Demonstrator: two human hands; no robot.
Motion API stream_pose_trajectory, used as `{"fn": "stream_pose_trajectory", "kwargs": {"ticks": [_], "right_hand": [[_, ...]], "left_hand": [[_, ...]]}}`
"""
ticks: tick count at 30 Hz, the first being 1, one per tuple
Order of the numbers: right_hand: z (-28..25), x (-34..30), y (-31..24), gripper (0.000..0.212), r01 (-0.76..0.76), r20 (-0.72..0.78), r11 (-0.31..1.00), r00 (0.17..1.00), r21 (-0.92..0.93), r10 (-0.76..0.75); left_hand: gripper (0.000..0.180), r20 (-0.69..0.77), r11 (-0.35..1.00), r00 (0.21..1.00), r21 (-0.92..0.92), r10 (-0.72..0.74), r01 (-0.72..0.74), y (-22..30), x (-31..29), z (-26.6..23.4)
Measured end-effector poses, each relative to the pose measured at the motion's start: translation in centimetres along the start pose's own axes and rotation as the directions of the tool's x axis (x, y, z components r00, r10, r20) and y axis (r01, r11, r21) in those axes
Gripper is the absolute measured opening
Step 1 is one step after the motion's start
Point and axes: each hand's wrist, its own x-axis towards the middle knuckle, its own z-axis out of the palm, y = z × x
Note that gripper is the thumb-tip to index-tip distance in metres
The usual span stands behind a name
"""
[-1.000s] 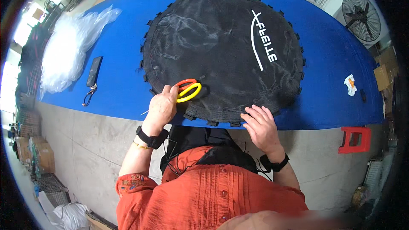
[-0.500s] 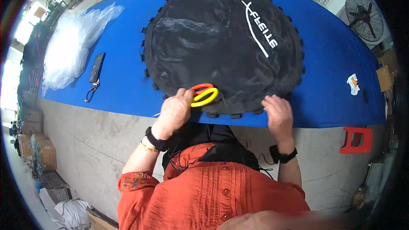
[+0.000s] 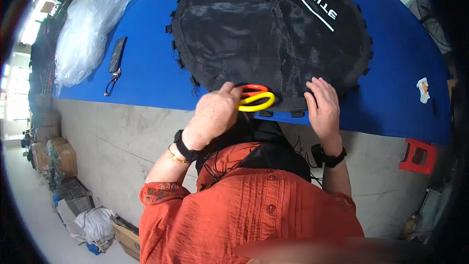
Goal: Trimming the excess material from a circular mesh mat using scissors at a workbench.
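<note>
A large round black mesh mat (image 3: pixel 244 44) with short webbing loops around its rim lies on the blue-covered table. White lettering and a curved white line mark its far right part. My left hand (image 3: pixel 215 112) is closed around a pair of scissors at the mat's near edge. Their red and yellow handle loops (image 3: pixel 256 101) stick out to the right; the blades are mostly hidden by the hand. My right hand (image 3: pixel 325 107) rests with its fingers stretched out on the near right edge of the mat, holding nothing visible. Loose threads hang from the mat's left rim.
Clear plastic bags (image 3: pixel 85 39) lie on the table's left, beside a black phone (image 3: pixel 117 55) with a strap. A crumpled white wrapper (image 3: pixel 423 91) sits at the right. A red stool (image 3: pixel 418 156) stands on the floor. Cardboard boxes (image 3: pixel 61 159) are stacked at the left.
The whole view has shifted, so the mat appears higher up. My left hand with the scissors has come closer to my right hand, whose fingers now reach further over the mat's edge.
</note>
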Motion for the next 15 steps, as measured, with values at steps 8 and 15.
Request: {"fn": "stream_pose_trajectory", "kwargs": {"ticks": [8, 15], "right_hand": [[0.9, 0.3, 0.9, 0.021, 0.001, 0.003, 1.0, 1.0, 0.014, -0.001], [0.7, 0.4, 0.9, 0.02, -0.02, 0.002, 1.0, 1.0, 0.003, 0.02]], "left_hand": [[0.02, -0.087, 0.997, 0.996, 0.071, -0.016, 0.022, -1.6, 0.1, -0.3], [0.02, -0.136, 0.973, 0.986, 0.193, -0.098, 0.123, -3.7, 1.7, 0.3]]}}
